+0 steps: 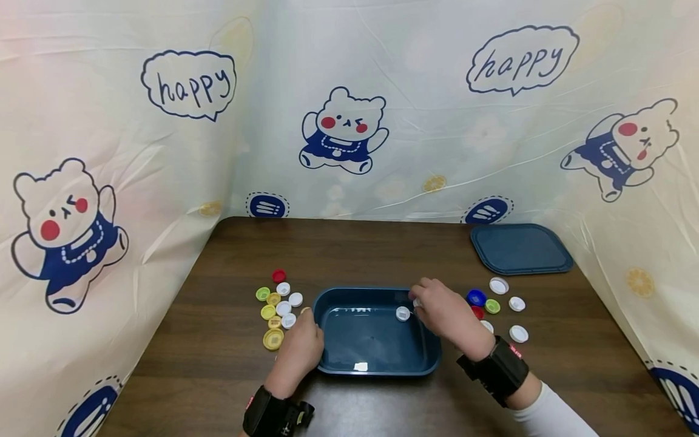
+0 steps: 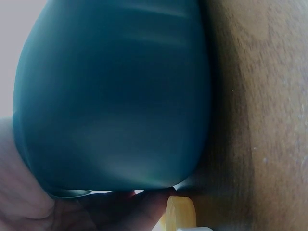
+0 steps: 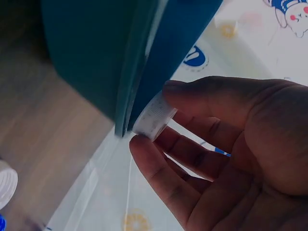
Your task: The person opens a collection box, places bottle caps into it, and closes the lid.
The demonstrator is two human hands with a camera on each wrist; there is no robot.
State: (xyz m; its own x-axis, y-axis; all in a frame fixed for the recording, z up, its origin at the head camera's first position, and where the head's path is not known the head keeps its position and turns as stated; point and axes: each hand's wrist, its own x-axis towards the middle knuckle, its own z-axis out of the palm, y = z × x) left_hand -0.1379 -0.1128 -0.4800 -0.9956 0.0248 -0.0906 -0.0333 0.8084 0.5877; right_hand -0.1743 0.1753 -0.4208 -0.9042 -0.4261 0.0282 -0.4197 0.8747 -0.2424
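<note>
My right hand (image 1: 445,309) reaches over the right side of the dark blue box (image 1: 377,368). In the right wrist view, its thumb and a finger pinch a white bottle cap (image 3: 156,115) right at the box's rim. Another white cap (image 1: 402,314) lies inside the box near that hand. My left hand (image 1: 301,345), fingers curled, is at the box's left end, beside a group of caps. A sliver of yellow cap (image 1: 305,310) shows at its fingertips; in the left wrist view this yellow cap (image 2: 182,212) is against a fingertip, partly hidden.
Left of the box lie several caps: red (image 1: 279,276), green (image 1: 263,294), white (image 1: 295,299) and yellow (image 1: 273,339). On the right are blue (image 1: 476,297), green (image 1: 492,306) and white caps (image 1: 519,334). A blue lid (image 1: 521,249) lies at the back right.
</note>
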